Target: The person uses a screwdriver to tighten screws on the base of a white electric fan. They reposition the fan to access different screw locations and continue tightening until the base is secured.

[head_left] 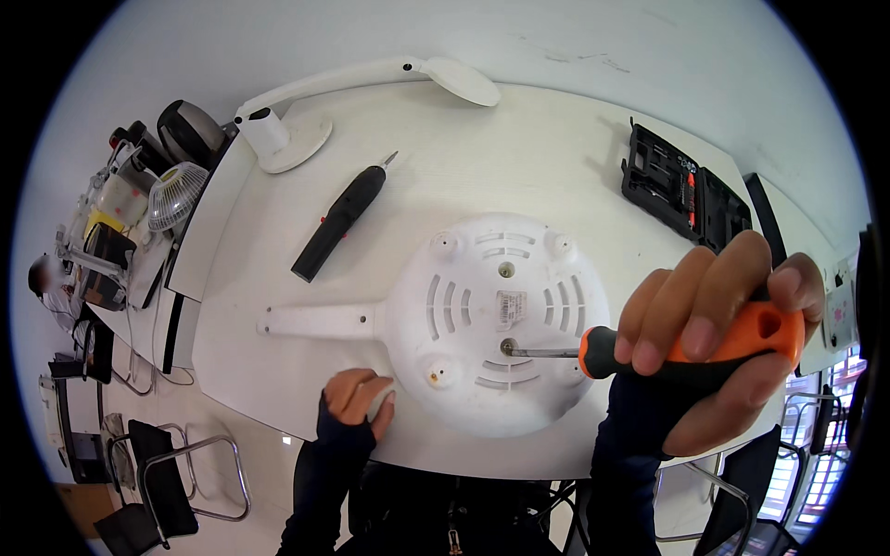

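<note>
A round white plastic appliance (464, 320) with a long handle (320, 321) lies underside up on the white table. Its underside shows vent slots, small round feet, a label (511, 309) and recessed screw holes. My right hand (718, 343) is wrapped round the thick orange and black handle of a screwdriver (607, 352). The shaft points left, its tip at the lower recessed hole (508, 347). My left hand (358, 400) rests at the table's near edge, below the appliance's handle and apart from it. Its fingers are curled; whatever they may hold is hidden.
A black cordless screwdriver (341, 222) lies at the upper left, below a white desk lamp (269, 134). An open black tool case (681, 185) sits at the far right. A small fan (176, 196) and other items crowd a side desk. Chairs (165, 463) stand around; another person (57, 292) is far left.
</note>
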A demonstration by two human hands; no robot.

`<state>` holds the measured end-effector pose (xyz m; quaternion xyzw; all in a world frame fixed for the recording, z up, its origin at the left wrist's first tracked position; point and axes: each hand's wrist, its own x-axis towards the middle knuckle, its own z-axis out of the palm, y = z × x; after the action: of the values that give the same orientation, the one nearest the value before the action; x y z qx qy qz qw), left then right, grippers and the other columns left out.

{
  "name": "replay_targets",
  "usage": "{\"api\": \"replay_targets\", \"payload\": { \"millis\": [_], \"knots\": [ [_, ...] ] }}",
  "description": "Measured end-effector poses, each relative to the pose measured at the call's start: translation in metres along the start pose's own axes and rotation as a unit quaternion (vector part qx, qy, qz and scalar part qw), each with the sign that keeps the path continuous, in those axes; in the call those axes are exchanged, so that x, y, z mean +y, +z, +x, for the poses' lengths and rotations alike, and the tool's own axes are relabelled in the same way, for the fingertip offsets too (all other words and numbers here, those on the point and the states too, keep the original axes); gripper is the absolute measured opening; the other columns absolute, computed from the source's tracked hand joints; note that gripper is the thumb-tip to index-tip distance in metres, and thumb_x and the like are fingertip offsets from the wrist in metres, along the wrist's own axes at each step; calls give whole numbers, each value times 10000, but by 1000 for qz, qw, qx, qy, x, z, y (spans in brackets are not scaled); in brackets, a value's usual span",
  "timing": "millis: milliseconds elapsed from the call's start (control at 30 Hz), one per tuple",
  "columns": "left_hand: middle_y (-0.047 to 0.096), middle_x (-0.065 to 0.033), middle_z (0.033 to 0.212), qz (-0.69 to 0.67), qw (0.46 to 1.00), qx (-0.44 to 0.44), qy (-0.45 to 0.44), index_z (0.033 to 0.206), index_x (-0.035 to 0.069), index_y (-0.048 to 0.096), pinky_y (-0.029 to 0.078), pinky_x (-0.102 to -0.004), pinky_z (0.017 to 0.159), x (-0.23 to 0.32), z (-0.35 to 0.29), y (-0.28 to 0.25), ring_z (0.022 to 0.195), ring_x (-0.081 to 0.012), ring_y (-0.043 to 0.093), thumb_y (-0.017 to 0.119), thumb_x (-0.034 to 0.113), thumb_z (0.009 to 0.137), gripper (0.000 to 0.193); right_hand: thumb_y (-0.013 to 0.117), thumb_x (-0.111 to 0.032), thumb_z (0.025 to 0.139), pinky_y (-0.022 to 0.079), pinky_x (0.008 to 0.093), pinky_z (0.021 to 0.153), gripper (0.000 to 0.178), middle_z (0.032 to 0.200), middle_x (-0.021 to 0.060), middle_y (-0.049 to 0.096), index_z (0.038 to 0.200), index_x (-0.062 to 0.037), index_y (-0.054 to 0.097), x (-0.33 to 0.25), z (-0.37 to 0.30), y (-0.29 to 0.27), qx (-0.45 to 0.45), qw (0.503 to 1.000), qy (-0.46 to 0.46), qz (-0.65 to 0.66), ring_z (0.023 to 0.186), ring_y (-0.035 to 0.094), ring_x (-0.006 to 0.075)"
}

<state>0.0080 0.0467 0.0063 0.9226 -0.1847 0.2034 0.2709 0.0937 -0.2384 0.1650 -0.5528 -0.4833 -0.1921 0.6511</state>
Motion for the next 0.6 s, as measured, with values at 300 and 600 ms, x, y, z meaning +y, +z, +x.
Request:
{"api": "replay_targets", "payload": {
  "millis": [300, 600],
  "knots": [
    [543, -79, 749, -48, 997, -59, -26, 761, 53, 572, 422, -377, 595, 0, -3, 22, 668, -275, 533, 685, 23, 664, 152, 535, -233, 914, 545, 336, 546, 468, 875, 78, 491, 1287, -63, 309, 1, 13, -18, -144, 989, -38, -13, 632, 594, 193],
    [531, -83, 705, -78, 995, -62, -30, 727, 50, 544, 395, -371, 563, -3, 1, 22, 630, -273, 515, 677, 4, 655, 159, 586, -219, 885, 538, 330, 540, 567, 901, 68, 481, 1322, -71, 256, -8, -7, -9, -78, 996, 4, -44, 644, 592, 184]
  ]
}}
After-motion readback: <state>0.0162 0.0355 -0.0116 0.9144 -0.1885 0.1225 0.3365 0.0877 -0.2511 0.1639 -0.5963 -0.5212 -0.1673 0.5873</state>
